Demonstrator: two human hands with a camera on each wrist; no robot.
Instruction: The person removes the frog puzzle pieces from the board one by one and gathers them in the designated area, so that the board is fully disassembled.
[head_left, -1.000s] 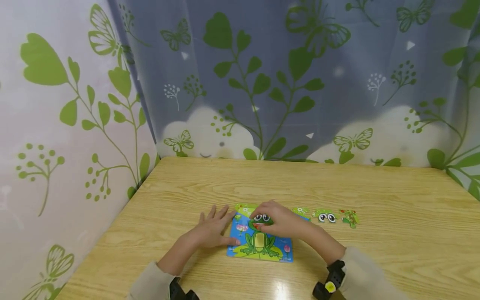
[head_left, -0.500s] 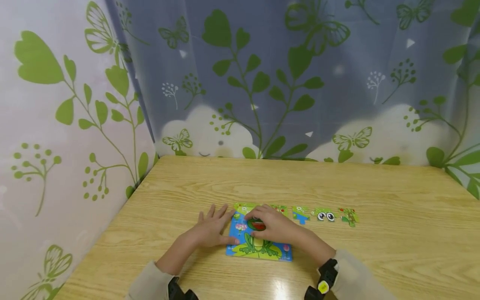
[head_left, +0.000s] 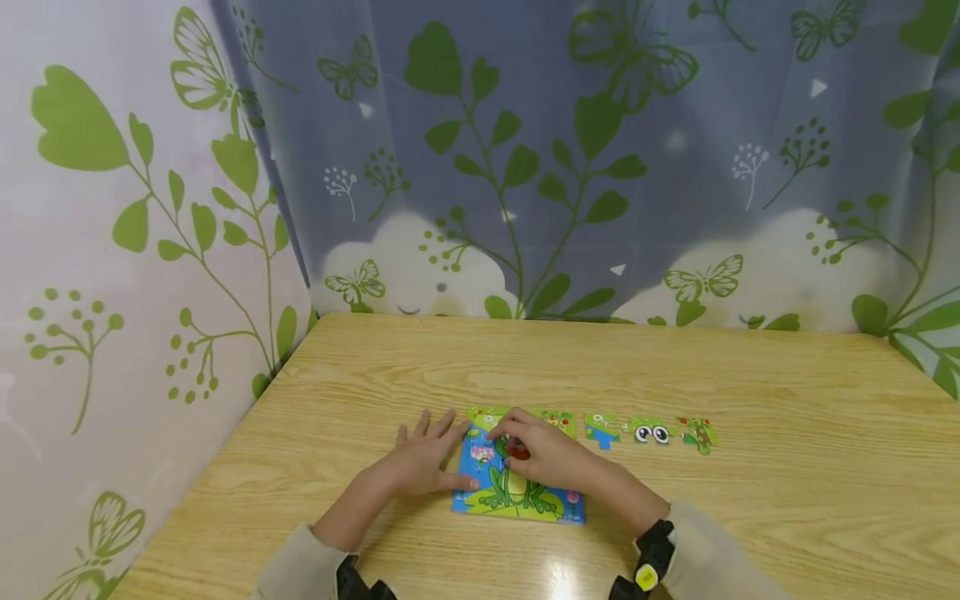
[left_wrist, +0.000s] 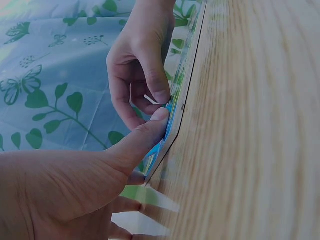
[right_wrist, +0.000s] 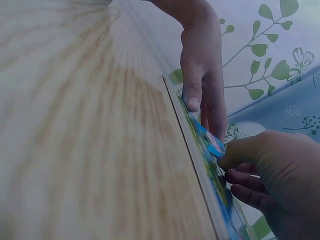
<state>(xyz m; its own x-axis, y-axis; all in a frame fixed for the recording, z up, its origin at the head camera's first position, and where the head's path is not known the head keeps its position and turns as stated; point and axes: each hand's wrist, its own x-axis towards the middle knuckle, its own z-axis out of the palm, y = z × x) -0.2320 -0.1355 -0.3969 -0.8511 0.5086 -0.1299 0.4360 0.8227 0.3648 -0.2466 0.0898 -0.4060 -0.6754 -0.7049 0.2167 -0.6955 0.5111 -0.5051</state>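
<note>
A frog jigsaw puzzle [head_left: 517,492] lies flat on the table, its board edge showing in both wrist views. My left hand [head_left: 423,458] rests at its left side with fingers spread and the thumb lying over the edge. Over the frog's head, my right hand [head_left: 543,450] pinches a blue puzzle piece [right_wrist: 212,143] with a pink-and-white print between thumb and fingers. In the right wrist view that piece is tilted up from the board. The frog's eyes are hidden under the right hand, and its red mouth shows in part.
Loose puzzle pieces lie in a row right of the board: a blue-and-green one [head_left: 602,431], one with frog eyes [head_left: 651,432] and one with a tree [head_left: 698,434]. The wooden table [head_left: 450,354] ends at a printed curtain [head_left: 495,167].
My right hand has shifted left and slightly down across the frog, covering its eyes and uncovering the nearest loose piece. The mouth became more exposed, then partly hidden. My left hand stays put.
</note>
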